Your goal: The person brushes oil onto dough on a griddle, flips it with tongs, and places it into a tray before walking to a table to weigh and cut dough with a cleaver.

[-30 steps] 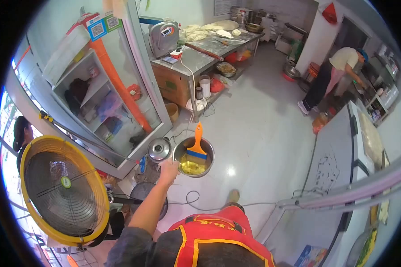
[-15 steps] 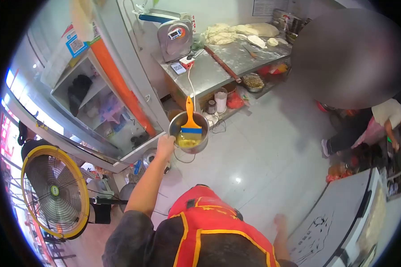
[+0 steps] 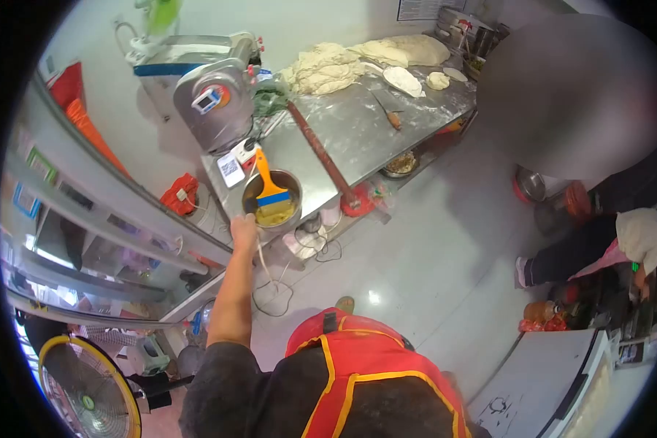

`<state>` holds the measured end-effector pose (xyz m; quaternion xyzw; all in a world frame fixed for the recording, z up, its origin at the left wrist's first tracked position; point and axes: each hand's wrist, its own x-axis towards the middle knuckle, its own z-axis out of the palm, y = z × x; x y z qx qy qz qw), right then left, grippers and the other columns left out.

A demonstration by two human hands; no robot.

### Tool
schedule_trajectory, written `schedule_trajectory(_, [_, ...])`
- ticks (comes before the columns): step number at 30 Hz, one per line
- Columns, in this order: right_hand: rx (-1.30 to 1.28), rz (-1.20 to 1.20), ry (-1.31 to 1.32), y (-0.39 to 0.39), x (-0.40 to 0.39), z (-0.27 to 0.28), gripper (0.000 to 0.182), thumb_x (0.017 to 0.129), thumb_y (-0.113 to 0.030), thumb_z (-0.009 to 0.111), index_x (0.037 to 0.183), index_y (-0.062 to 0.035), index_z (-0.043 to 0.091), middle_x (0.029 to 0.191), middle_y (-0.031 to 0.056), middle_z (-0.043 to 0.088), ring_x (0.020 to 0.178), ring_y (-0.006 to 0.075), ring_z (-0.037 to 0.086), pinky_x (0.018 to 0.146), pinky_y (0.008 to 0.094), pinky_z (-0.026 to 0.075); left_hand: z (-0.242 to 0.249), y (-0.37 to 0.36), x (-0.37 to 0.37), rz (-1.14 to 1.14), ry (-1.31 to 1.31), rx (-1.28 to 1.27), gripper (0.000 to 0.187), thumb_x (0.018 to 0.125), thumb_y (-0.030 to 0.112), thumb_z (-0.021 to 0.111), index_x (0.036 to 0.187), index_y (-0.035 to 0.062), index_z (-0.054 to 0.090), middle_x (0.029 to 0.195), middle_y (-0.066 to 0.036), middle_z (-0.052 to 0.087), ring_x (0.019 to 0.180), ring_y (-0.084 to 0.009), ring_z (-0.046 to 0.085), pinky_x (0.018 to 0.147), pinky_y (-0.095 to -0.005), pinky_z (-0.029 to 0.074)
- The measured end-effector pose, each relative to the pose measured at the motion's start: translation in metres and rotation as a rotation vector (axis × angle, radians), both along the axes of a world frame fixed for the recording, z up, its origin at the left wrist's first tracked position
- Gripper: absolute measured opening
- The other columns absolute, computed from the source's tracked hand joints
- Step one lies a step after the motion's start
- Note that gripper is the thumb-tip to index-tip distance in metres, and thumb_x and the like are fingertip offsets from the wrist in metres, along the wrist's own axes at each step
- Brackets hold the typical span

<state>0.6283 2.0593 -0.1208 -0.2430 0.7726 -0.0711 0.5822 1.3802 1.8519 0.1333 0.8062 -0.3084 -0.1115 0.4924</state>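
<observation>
My left hand (image 3: 244, 231) is closed on the near left side of a round metal pot (image 3: 295, 194), held out at the near edge of the steel worktable (image 3: 347, 124). A wide brush (image 3: 264, 169) with an orange handle and blue band stands in the pot, its handle leaning on the far rim. Yellow liquid (image 3: 276, 219) shows around its bristles. Just beyond the pot are a white socket strip (image 3: 247, 150) and a QR-code card (image 3: 231, 170). My right hand does not show.
A metal machine (image 3: 215, 109), a long wooden rolling pin (image 3: 320, 150) and dough (image 3: 325, 69) occupy the table. A cable (image 3: 277, 283) loops over the floor. The yellow-rimmed fan (image 3: 87, 387) stands at left; a co-worker (image 3: 639, 233) bends at right by a white cabinet (image 3: 540, 369).
I have moved closer to the worktable, and the pot with the brush has come from over the floor to the table's edge. My right hand has dropped out of sight.
</observation>
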Motion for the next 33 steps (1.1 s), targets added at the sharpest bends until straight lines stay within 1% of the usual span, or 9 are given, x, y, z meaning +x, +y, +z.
schedule_trajectory(5, [-0.328, 0.137, -0.011, -0.132, 0.032, 0.083, 0.011, 0.083, -0.016, 0.057, 0.085, -0.0049, 0.057, 0.062, 0.0042, 0.055, 0.047, 0.016, 0.052, 0.041, 0.0311, 0.041, -0.036, -0.067, 0.032, 0.2, 0.175, 0.093, 0.028, 0.077, 0.016, 0.052, 0.07, -0.0115, 0.057, 0.054, -0.018, 0.055, 0.047, -0.0244, 0.056, 0.046, -0.0389, 0.041])
schedule_trajectory(8, [-0.287, 0.335, 0.05, -0.231, -0.009, -0.002, 0.014, 0.081, -0.014, 0.056, 0.083, -0.0012, 0.059, 0.06, 0.0083, 0.058, 0.047, 0.0203, 0.054, 0.044, 0.0359, 0.043, -0.032, -0.085, 0.035, 0.279, 0.217, 0.071, 0.025, 0.077, 0.015, 0.051, 0.065, -0.0063, 0.056, 0.05, -0.011, 0.051, 0.041, -0.0197, 0.05, 0.04, -0.0358, 0.037])
schedule_trajectory(10, [-0.339, 0.562, 0.264, -0.337, 0.017, 0.049, 0.017, 0.079, -0.014, 0.056, 0.083, 0.0023, 0.061, 0.062, 0.0139, 0.061, 0.054, 0.0289, 0.059, 0.053, 0.0399, 0.047, -0.028, -0.091, 0.029, 0.327, 0.254, 0.031, 0.025, 0.079, 0.016, 0.051, 0.065, -0.0037, 0.056, 0.049, -0.007, 0.048, 0.039, -0.0173, 0.047, 0.038, -0.0331, 0.035])
schedule_trajectory(12, [-0.465, 1.177, 0.54, -0.451, 0.035, 0.076, 0.024, 0.088, -0.026, 0.053, 0.091, -0.0037, 0.063, 0.091, 0.0133, 0.065, 0.085, 0.0319, 0.062, 0.072, 0.0424, 0.048, -0.018, -0.1, 0.017, 0.373, 0.249, -0.013, 0.026, 0.082, 0.02, 0.053, 0.068, -0.0015, 0.055, 0.048, -0.003, 0.045, 0.037, -0.0146, 0.044, 0.036, -0.0294, 0.033])
schedule_trajectory(14, [-0.827, 0.949, 0.511, -0.545, 0.077, 0.102, 0.027, 0.088, -0.027, 0.053, 0.097, -0.003, 0.06, 0.098, 0.018, 0.063, 0.089, 0.0354, 0.06, 0.076, 0.0436, 0.047, -0.027, -0.101, 0.007, 0.498, 0.412, -0.103, 0.03, 0.084, 0.027, 0.056, 0.075, -0.0014, 0.055, 0.049, -0.002, 0.045, 0.037, -0.013, 0.043, 0.036, -0.0264, 0.033])
schedule_trajectory(19, [-1.01, 0.978, 0.159, -0.736, 0.242, 0.227, 0.034, 0.088, -0.023, 0.054, 0.113, 0.0, 0.052, 0.097, 0.0185, 0.062, 0.089, 0.0328, 0.061, 0.079, 0.0391, 0.047, 0.0, -0.14, -0.085, 0.786, 0.39, -0.122, 0.041, 0.084, 0.036, 0.061, 0.097, -0.0022, 0.052, 0.068, -0.005, 0.052, 0.052, -0.0133, 0.05, 0.042, -0.0269, 0.04])
schedule_trajectory(21, [-0.99, 1.036, 0.047, -0.778, 0.301, 0.254, 0.036, 0.087, -0.022, 0.056, 0.115, 0.0001, 0.051, 0.098, 0.0188, 0.062, 0.089, 0.031, 0.061, 0.078, 0.0369, 0.048, -0.064, -0.133, -0.111, 0.529, 0.093, 0.215, 0.052, 0.081, 0.037, 0.065, 0.107, -0.0049, 0.049, 0.084, -0.012, 0.057, 0.068, -0.0227, 0.056, 0.058, -0.0364, 0.046])
schedule_trajectory(25, [-1.133, 1.171, -0.077, -0.828, 0.398, 0.226, 0.042, 0.084, -0.021, 0.06, 0.118, 0.0004, 0.048, 0.104, 0.0203, 0.059, 0.089, 0.0318, 0.061, 0.078, 0.0372, 0.048, -0.049, -0.214, -0.185, 0.303, -0.223, 0.543, 0.054, 0.076, 0.031, 0.069, 0.109, -0.0049, 0.047, 0.109, -0.021, 0.052, 0.1, -0.0354, 0.049, 0.083, -0.0433, 0.041])
schedule_trajectory(33, [-1.177, 1.26, 0.035, -0.846, 0.472, 0.189, 0.05, 0.075, -0.021, 0.067, 0.111, 0.0076, 0.048, 0.107, 0.025, 0.054, 0.099, 0.0392, 0.053, 0.088, 0.0425, 0.042, -0.06, -0.295, -0.151, 0.386, -0.262, 0.631, 0.044, 0.075, 0.02, 0.063, 0.111, 0.0003, 0.047, 0.104, -0.02, 0.05, 0.099, -0.0379, 0.048, 0.087, -0.0449, 0.041])
